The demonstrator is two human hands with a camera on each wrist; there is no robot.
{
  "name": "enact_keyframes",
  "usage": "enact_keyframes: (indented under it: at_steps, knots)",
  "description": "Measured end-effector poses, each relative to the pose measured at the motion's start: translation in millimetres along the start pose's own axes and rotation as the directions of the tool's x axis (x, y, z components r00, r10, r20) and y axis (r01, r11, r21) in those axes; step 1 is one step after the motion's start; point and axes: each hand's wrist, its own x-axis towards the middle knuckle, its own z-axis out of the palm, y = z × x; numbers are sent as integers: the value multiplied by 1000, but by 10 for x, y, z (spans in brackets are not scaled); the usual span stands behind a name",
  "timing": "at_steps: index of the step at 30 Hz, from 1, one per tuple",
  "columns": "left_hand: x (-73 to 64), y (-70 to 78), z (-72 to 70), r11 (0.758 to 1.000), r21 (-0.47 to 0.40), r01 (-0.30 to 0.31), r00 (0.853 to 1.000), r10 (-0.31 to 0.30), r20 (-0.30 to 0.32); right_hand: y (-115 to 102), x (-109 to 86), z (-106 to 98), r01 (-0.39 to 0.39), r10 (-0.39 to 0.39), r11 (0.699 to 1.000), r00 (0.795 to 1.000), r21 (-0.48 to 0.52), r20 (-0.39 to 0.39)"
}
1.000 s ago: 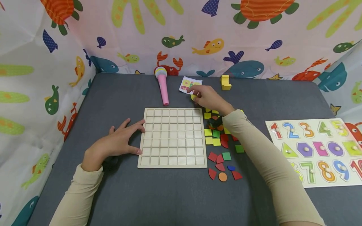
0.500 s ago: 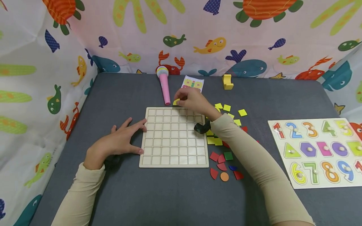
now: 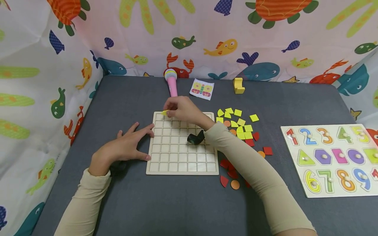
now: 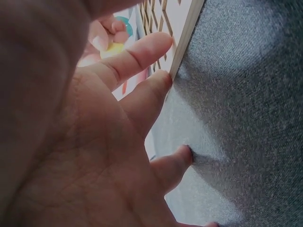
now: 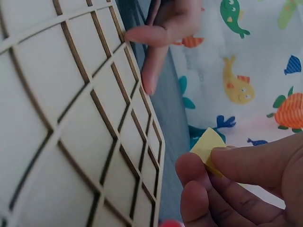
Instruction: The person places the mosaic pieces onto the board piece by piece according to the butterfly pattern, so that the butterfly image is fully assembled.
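Note:
A wooden grid board (image 3: 183,147) lies flat on the dark table, its square cells bare where they show. At its left edge my left hand (image 3: 122,147) rests with fingers spread, thumb and fingertips touching the rim; the left wrist view shows two fingertips against the board's side (image 4: 182,52). Above the board's far left corner, my right hand (image 3: 184,109) pinches a small yellow tile (image 5: 208,149) between thumb and fingers. The tile's full outline is partly covered by the thumb. A black wrist camera (image 3: 196,137) hangs under the right wrist, over the grid.
Several yellow, red and orange tiles (image 3: 240,122) lie right of the board, some under the right sleeve. Behind it are a pink toy microphone (image 3: 171,83), a pattern card (image 3: 202,89) and a yellow block (image 3: 238,86). A number puzzle board (image 3: 330,160) lies at the right.
My right hand has carried the yellow tile leftward from near the pattern card to the board's far left corner, uncovering the card. My left hand has stayed at the board's edge.

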Motion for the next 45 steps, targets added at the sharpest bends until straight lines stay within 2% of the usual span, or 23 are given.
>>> enact_keyframes:
  at_steps: [10, 20, 28, 31, 39, 45]
  knots:
    - [-23, 22, -6, 1000, 11, -10, 1000, 10, -12, -18, 84, 201, 5, -3, 999, 999, -37, 54]
    - [-45, 31, 7, 1000, 7, -15, 1000, 15, -12, -28, 106, 301, 85, -67, 989, 986, -120, 150]
    - [-42, 27, -3, 1000, 11, -13, 1000, 13, -10, -12, 124, 353, 138, -97, 955, 982, -261, 164]
    - [-39, 29, -1, 1000, 11, -10, 1000, 10, -8, -14, 112, 367, 155, -110, 946, 980, -286, 167]
    - [-27, 41, 4, 1000, 15, -5, 1000, 5, -7, -57, 49, 343, 159, -114, 940, 980, -303, 163]
    - [-53, 42, 3, 1000, -7, -4, 1000, 4, 3, -48, -21, 290, 116, -79, 967, 983, -226, 167]
